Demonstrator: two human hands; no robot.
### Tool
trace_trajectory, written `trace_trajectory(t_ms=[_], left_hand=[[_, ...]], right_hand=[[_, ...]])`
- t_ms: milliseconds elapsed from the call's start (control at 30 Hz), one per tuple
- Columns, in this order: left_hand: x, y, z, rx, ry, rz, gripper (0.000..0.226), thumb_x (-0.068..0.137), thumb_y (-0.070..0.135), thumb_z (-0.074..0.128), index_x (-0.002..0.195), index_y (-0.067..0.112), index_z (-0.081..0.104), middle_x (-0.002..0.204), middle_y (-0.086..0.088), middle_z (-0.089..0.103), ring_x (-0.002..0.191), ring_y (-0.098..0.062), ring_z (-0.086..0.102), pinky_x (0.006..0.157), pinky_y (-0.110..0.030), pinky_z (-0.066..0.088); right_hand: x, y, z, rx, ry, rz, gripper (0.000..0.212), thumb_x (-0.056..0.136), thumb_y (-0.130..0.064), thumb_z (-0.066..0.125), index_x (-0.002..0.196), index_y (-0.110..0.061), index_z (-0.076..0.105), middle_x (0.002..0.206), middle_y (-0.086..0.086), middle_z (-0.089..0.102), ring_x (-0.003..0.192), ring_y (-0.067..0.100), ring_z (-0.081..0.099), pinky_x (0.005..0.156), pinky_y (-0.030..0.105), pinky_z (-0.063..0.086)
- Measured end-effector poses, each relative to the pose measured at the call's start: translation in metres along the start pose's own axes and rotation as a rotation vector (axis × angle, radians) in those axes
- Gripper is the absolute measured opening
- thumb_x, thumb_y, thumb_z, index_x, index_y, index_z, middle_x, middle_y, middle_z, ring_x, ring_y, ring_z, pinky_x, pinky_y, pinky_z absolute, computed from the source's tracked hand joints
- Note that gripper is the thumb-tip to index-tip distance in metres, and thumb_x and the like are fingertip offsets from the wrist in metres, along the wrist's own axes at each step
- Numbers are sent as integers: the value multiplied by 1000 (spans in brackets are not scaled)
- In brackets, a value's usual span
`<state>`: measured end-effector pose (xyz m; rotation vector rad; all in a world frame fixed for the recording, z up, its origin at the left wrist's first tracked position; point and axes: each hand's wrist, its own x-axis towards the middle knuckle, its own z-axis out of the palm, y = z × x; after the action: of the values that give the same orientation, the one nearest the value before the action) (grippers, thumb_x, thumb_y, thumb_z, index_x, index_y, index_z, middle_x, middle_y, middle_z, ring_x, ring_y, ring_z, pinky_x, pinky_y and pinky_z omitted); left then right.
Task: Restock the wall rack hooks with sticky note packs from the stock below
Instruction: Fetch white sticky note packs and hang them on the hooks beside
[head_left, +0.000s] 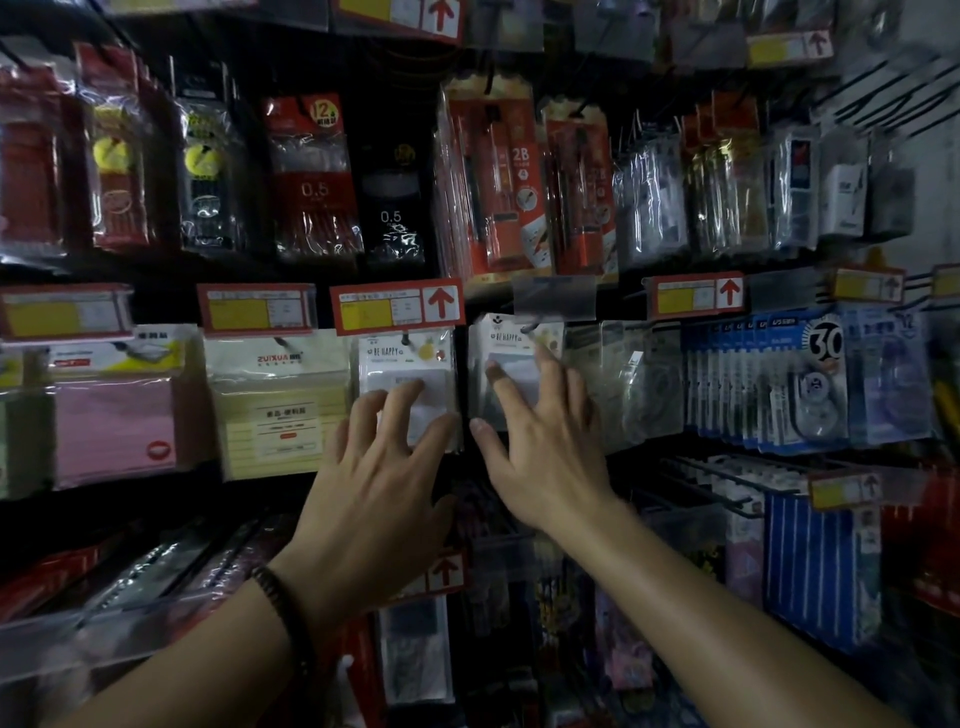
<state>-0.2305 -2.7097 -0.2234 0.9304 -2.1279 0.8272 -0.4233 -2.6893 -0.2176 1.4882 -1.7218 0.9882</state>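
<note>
White packs (400, 361) (493, 343) under both splayed hands (379, 467) (543, 447)

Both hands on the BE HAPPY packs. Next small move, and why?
Likely push the right pack back along its hook with the right hand: the hook tip pokes through its hole and the pack looks skewed. The left hand rests on the left pack, which hangs straight.

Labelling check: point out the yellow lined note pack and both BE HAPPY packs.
yellow lined note pack (284, 422): head view, on its printed front label.
left BE HAPPY pack (388, 353): head view, on its header text.
right BE HAPPY pack (506, 338): head view, on its header text.
</note>
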Motion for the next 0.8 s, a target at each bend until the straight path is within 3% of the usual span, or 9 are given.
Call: trace_trajectory(t_ms=[333,467,667,800], left_hand=[[4,1,2,3,-11,-13,80,81,53,75,151,29,45,165,-16,30,148,-44,29,115,-57,41],[4,-2,4,27,-16,-13,82,83,54,71,155,28,42,166,-17,29,149,-44,29,116,-56,40],[1,-6,6,43,-22,-7,80,89,57,64,158,32,35,170,-15,21,153,-42,21,122,-55,33],[-2,-11,3,56,-41,-7,81,87,57,67,158,30,39,169,-15,24,151,-42,26,119,-56,37]], right_hand=[[21,3,6,25,-74,12,65,104,-65,39,163,-43,25,175,2,10,159,34,4,123,62,24],[33,6,12,24,-188,22,71,103,-58,45,166,-44,16,177,0,-3,161,34,-7,124,67,20],[40,14,23,-6,-277,28,74,103,-56,51,165,-46,14,174,-10,-22,160,35,-8,127,64,19],[41,14,20,19,-298,19,72,103,-48,52,166,-45,15,175,-10,-21,160,35,-7,128,64,19]])
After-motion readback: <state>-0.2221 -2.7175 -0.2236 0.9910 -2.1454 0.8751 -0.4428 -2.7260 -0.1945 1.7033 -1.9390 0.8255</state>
